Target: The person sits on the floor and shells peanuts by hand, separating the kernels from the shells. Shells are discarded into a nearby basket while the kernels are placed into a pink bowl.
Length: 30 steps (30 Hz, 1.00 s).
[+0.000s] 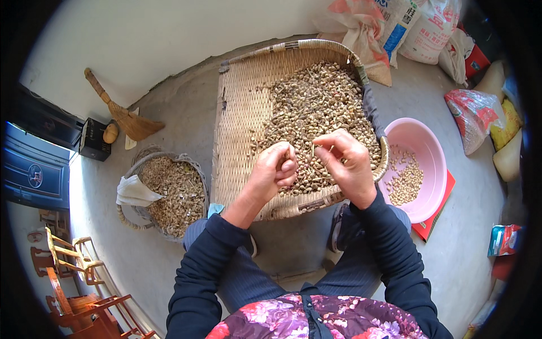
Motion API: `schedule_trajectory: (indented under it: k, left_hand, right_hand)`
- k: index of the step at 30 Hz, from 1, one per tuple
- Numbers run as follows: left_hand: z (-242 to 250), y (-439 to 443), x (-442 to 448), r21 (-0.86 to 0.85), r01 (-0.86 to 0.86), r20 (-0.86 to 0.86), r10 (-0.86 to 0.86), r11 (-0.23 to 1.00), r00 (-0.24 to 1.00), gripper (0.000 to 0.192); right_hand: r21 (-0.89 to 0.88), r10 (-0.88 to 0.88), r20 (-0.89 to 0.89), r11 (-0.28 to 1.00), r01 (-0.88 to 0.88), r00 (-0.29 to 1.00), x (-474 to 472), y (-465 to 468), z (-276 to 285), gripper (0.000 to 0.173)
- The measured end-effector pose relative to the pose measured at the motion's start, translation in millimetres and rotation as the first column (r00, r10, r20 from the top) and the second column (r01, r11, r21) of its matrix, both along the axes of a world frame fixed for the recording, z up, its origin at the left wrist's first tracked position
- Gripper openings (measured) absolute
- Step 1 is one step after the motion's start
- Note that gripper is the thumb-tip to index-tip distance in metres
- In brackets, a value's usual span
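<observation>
Small dried pods mixed with stems, perhaps peanuts, are heaped in a woven winnowing basket before my knees. Over the near part of the heap, my left hand is curled closed, with a small brownish piece just showing between thumb and finger. Close on its right, my right hand pinches a thin greenish bit of stem between thumb and forefinger. The hands are apart from each other. What lies inside the curled left fingers is hidden.
Right of the winnowing basket stands a pink plastic basin holding pale pods or kernels. A round wicker basket of husks and a white cloth are at left. A broom leans near the wall; sacks stand back right.
</observation>
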State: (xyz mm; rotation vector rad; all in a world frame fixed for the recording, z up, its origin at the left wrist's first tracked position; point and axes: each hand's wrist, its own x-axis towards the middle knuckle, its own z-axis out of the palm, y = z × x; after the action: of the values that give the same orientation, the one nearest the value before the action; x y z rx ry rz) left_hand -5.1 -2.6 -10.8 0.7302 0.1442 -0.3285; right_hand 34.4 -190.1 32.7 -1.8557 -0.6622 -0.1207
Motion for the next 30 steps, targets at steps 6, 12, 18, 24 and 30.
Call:
schedule_trajectory:
  k: [6,12,18,24,30]
  left_hand:
    - [-11,0,0,0.116,0.066,-0.094,-0.055,0.991,0.994,0.016]
    - [-15,-26,-9,0.909,-0.233,0.325,-0.239,0.345,0.915,0.014]
    - [-29,-30,-9,0.885,-0.386,0.460,-0.366,0.259,0.809,0.010]
    - [-11,-21,-6,0.902,-0.110,0.237,-0.265,0.417,0.935,0.012]
    - [-14,-20,-10,0.937,-0.331,0.342,-0.504,0.115,0.793,0.014]
  right_hand:
    - [0.084,-0.082,-0.100,0.992,0.091,0.992,4,-5,-4,0.007]
    - [0.096,-0.078,-0.179,0.991,0.096,0.981,3,-9,1,0.007]
    - [0.114,-0.086,-0.193,0.987,0.110,0.977,3,-12,1,0.007]
    - [0.108,-0.100,-0.184,0.987,0.121,0.978,4,-13,1,0.007]
    - [0.079,-0.093,-0.175,0.991,0.108,0.980,4,-13,0,0.008]
